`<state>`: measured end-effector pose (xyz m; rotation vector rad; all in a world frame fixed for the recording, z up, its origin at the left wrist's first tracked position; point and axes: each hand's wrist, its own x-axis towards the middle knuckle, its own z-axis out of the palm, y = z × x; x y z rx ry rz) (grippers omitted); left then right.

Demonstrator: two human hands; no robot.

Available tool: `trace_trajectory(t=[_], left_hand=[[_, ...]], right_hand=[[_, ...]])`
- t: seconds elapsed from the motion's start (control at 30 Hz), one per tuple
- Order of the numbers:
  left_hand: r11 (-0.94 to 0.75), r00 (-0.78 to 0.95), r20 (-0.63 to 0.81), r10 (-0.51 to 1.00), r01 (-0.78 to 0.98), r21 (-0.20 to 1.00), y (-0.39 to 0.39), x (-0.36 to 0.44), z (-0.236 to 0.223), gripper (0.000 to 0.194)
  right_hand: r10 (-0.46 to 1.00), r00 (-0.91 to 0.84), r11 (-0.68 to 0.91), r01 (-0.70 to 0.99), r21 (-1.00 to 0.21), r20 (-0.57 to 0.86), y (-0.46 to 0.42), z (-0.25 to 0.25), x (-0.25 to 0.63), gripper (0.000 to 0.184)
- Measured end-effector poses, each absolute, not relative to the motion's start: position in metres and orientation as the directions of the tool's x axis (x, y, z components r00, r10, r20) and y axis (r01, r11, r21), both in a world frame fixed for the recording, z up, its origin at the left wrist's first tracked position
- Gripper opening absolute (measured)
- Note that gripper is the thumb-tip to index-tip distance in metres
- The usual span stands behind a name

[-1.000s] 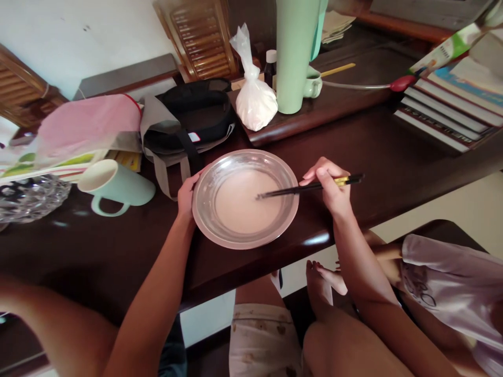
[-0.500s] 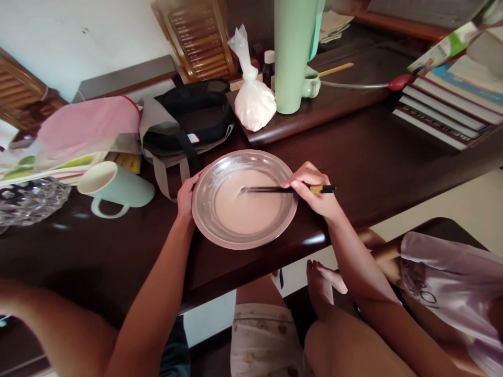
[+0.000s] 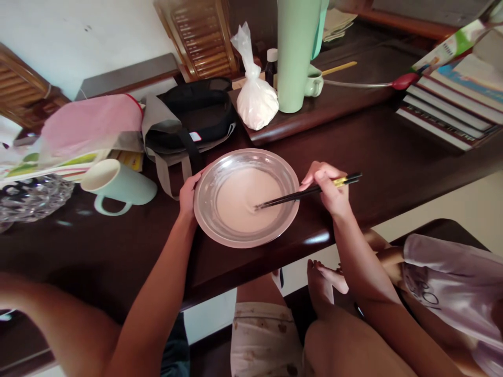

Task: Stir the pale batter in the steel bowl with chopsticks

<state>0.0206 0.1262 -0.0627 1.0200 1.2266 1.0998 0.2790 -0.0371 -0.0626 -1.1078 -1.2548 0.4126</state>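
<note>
A wide metal bowl [image 3: 286,225] stands near the front edge of the dark wooden table, holding a pale, smooth batter-like liquid [image 3: 239,201]. My left hand [image 3: 189,195] grips the bowl's left rim, its fingers partly hidden behind the wall. Black chopsticks [image 3: 293,197] with gold bands are pinched in my right hand [image 3: 327,186], just off the bowl's right rim. Their tips dip into the liquid near the middle, where a small swirl shows.
Left of the bowl, a pale mug [image 3: 131,183] lies near a crystal dish [image 3: 37,201] and a black-and-grey bag [image 3: 200,112]. Behind are a tied bag of white powder [image 3: 257,104], a green flask [image 3: 296,63] and stacked books [image 3: 444,118]. Another person [image 3: 444,283] sits at right.
My right hand has moved a little to the right. The chopsticks now slant more, and their tips have shifted toward me and rightward in the liquid. My left hand keeps its hold.
</note>
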Motion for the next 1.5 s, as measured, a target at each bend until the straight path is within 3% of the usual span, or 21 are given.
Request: trace_trajectory(t=[0.13, 0.23, 0.3, 0.4, 0.47, 0.53, 0.6, 0.7, 0.77, 0.9, 1.0, 1.07, 1.17, 1.23, 1.3, 1.37, 1.5], left_hand=[[0.209, 0.058, -0.204, 0.977, -0.097, 0.973, 0.125, 0.021, -0.0613, 0.023], [0.197, 0.051, -0.194, 0.98, -0.066, 0.978, 0.1248, 0.0211, -0.0612, 0.024], [0.194, 0.048, -0.191, 0.98, -0.054, 0.98, 0.1251, 0.0211, -0.0616, 0.023], [0.182, 0.034, -0.18, 0.983, -0.07, 0.981, 0.1257, 0.0211, -0.0625, 0.021], [0.169, 0.017, -0.169, 0.986, -0.074, 0.983, 0.1261, 0.021, -0.063, 0.02], [0.175, 0.014, -0.174, 0.985, -0.075, 0.982, 0.1263, 0.0209, -0.063, 0.02], [0.206, 0.038, -0.204, 0.978, -0.094, 0.974, 0.1264, 0.0207, -0.0626, 0.02], [0.245, 0.088, -0.234, 0.968, -0.138, 0.96, 0.1259, 0.0206, -0.0618, 0.02], [0.238, 0.107, -0.224, 0.969, -0.15, 0.96, 0.1255, 0.0205, -0.0618, 0.02], [0.216, 0.076, -0.209, 0.975, -0.108, 0.97, 0.1256, 0.0197, -0.0631, 0.022], [0.224, 0.065, -0.218, 0.974, -0.097, 0.97, 0.1258, 0.0196, -0.0632, 0.023], [0.219, 0.076, -0.211, 0.975, -0.107, 0.97, 0.1254, 0.0199, -0.0625, 0.024], [0.206, 0.077, -0.199, 0.977, -0.104, 0.973, 0.1249, 0.02, -0.0619, 0.023], [0.222, 0.094, -0.212, 0.973, -0.11, 0.969, 0.1252, 0.0194, -0.0625, 0.023], [0.23, 0.111, -0.217, 0.97, -0.123, 0.965, 0.126, 0.0187, -0.0637, 0.024], [0.219, 0.113, -0.204, 0.972, -0.135, 0.966, 0.1267, 0.0183, -0.0648, 0.024], [0.208, 0.092, -0.196, 0.976, -0.135, 0.969, 0.126, 0.0189, -0.0644, 0.021]], right_hand=[[0.785, 0.21, 0.438, 0.478, -0.761, 0.583, -0.0368, -0.0617, 0.2785, 0.024], [0.743, 0.341, 0.455, 0.374, -0.808, 0.576, -0.037, -0.0627, 0.2793, 0.027], [0.78, 0.321, 0.461, 0.288, -0.84, 0.538, -0.0375, -0.0629, 0.2789, 0.029], [0.809, 0.217, 0.435, 0.407, -0.804, 0.547, -0.0381, -0.0616, 0.2777, 0.027], [0.768, 0.271, 0.431, 0.451, -0.782, 0.58, -0.0386, -0.061, 0.2776, 0.029], [0.73, 0.363, 0.452, 0.38, -0.807, 0.579, -0.0393, -0.0608, 0.2776, 0.032], [0.763, 0.349, 0.457, 0.305, -0.836, 0.544, -0.0398, -0.0604, 0.277, 0.033], [0.82, 0.21, 0.433, 0.381, -0.817, 0.532, -0.0399, -0.0598, 0.2762, 0.027], [0.792, 0.242, 0.432, 0.426, -0.795, 0.56, -0.0395, -0.0601, 0.2765, 0.025], [0.783, 0.314, 0.452, 0.305, -0.838, 0.537, -0.0392, -0.0612, 0.2773, 0.029], [0.823, 0.192, 0.44, 0.379, -0.814, 0.534, -0.0391, -0.061, 0.277, 0.027], [0.791, 0.23, 0.438, 0.433, -0.788, 0.566, -0.0392, -0.0611, 0.2774, 0.027], [0.75, 0.354, 0.457, 0.333, -0.825, 0.559, -0.0396, -0.0617, 0.2779, 0.03], [0.789, 0.292, 0.455, 0.314, -0.834, 0.54, -0.0394, -0.0617, 0.2776, 0.03], [0.815, 0.192, 0.443, 0.403, -0.801, 0.547, -0.0387, -0.0615, 0.2773, 0.026], [0.787, 0.214, 0.445, 0.452, -0.773, 0.578, -0.0381, -0.0617, 0.2777, 0.025], [0.754, 0.333, 0.491, 0.285, -0.823, 0.566, -0.0384, -0.062, 0.2785, 0.03]])
